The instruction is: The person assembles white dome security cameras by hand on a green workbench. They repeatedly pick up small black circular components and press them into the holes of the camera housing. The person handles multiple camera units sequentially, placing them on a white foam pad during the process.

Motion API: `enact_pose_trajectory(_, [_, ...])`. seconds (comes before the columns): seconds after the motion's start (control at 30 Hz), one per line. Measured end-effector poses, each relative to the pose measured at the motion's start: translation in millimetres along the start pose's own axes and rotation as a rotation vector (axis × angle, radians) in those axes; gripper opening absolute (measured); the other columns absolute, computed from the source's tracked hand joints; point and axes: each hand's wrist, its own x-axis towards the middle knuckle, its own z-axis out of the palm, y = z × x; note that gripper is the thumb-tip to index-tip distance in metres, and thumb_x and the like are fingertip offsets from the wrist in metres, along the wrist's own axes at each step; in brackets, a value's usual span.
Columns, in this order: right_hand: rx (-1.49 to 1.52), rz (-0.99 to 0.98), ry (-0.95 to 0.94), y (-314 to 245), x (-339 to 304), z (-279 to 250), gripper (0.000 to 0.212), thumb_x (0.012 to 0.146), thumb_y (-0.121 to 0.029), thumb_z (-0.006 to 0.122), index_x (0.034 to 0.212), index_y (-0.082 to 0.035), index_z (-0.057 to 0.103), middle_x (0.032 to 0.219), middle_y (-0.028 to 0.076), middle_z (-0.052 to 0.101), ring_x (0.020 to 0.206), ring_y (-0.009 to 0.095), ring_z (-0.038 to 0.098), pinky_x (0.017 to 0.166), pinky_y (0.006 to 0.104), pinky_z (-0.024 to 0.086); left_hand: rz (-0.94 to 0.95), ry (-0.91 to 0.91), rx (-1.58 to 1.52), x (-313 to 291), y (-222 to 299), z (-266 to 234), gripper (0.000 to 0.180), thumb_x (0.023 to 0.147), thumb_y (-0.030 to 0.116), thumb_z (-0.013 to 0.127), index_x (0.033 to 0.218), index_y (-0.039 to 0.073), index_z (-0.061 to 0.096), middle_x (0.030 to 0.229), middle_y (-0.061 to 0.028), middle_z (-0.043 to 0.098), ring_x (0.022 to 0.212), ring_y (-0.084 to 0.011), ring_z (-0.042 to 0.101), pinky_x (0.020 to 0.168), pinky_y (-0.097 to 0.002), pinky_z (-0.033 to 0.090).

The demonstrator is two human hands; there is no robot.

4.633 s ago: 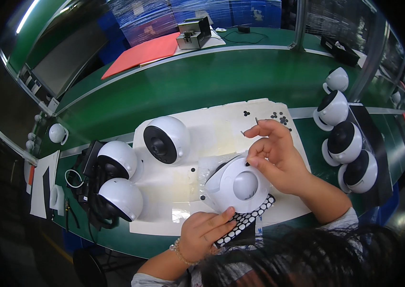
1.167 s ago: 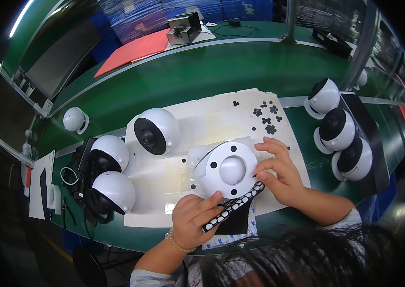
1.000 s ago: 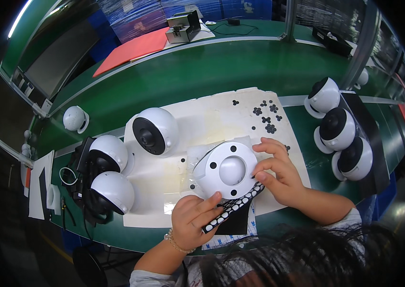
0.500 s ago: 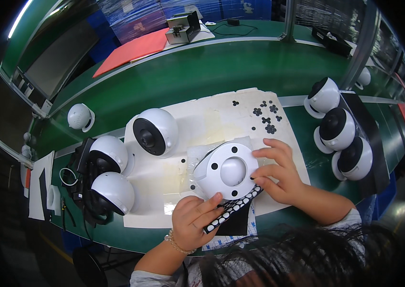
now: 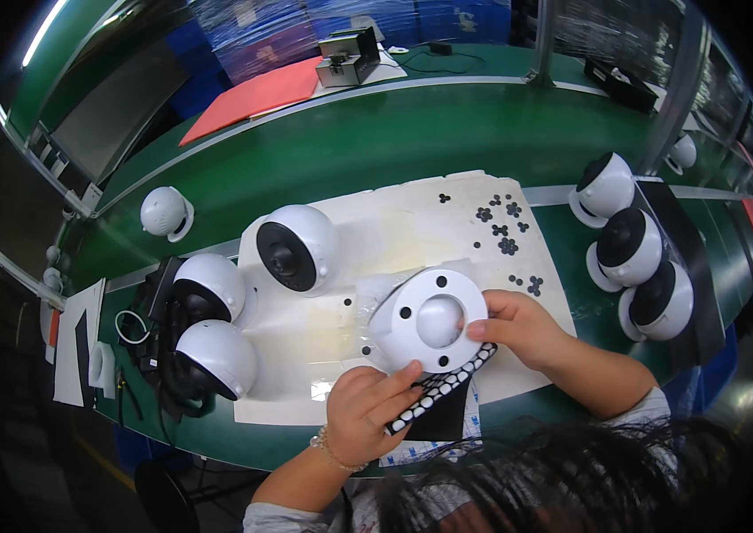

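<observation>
A white round camera (image 5: 415,343) lies tipped in front of me, its flat ring base facing up. Black round pads (image 5: 406,313) sit on the ring at the top, left and bottom. My right hand (image 5: 532,333) pinches the ring's right edge, thumb on top; the spot under the thumb is hidden. My left hand (image 5: 366,407) is closed on a narrow black strip with white dots (image 5: 434,393), holding it below the ring, with a fingertip against the ring's lower edge. Bubble wrap (image 5: 374,289) lies under the camera.
Another white camera (image 5: 316,240) stands on the pale board (image 5: 296,391). Several more stand at left (image 5: 221,348) and right (image 5: 618,188). Loose black pads (image 5: 508,246) dot the board's far right. Black cables (image 5: 163,373) lie at left; a metal rail (image 5: 474,82) runs behind.
My right hand has gone from spread fingers beside the ring to a pinch on its edge, its thumb now over the right side. More loose pads show beyond that hand.
</observation>
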Motion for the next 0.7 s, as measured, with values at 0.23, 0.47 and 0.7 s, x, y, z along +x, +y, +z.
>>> enact_pose_trajectory(0.23, [0.02, -0.275, 0.268, -32.6, 41.2, -46.3, 0.024, 0.084, -0.016, 0.055, 0.101, 0.0, 0.057, 0.09, 0.006, 0.061, 0.079, 0.014, 0.058, 0.071, 0.0288, 0.046, -0.008, -0.075, -0.09, -1.7, -0.5, -6.5, 0.034, 0.054, 0.002, 0.063, 0.088, 0.0, 0.061, 0.115, -0.0086, 0.057, 0.064, -0.0201, 0.055, 0.058, -0.0295, 0.044])
enact_pose_trajectory(0.47, [-1.78, -0.768, 0.793, -6.5, 142.8, -176.2, 0.02, 0.08, -0.011, 0.052, 0.096, -0.005, 0.061, 0.088, 0.012, 0.056, 0.085, 0.03, 0.054, 0.073, 0.0362, 0.045, 0.127, -0.111, -0.13, -2.9, -1.9, -7.2, 0.038, 0.057, 0.004, 0.063, 0.095, -0.002, 0.06, 0.113, -0.0133, 0.057, 0.072, -0.022, 0.06, 0.061, -0.031, 0.046])
enact_pose_trajectory(0.7, [-1.92, -0.129, 0.514, -26.3, 165.3, -129.4, 0.025, 0.081, -0.023, 0.051, 0.088, -0.002, 0.062, 0.094, 0.013, 0.061, 0.088, 0.029, 0.057, 0.081, 0.0395, 0.043, 0.163, -0.218, -0.12, -15.1, -1.0, -3.1, 0.034, 0.061, 0.004, 0.061, 0.095, 0.002, 0.06, 0.11, -0.0086, 0.059, 0.077, -0.0185, 0.059, 0.064, -0.0287, 0.047])
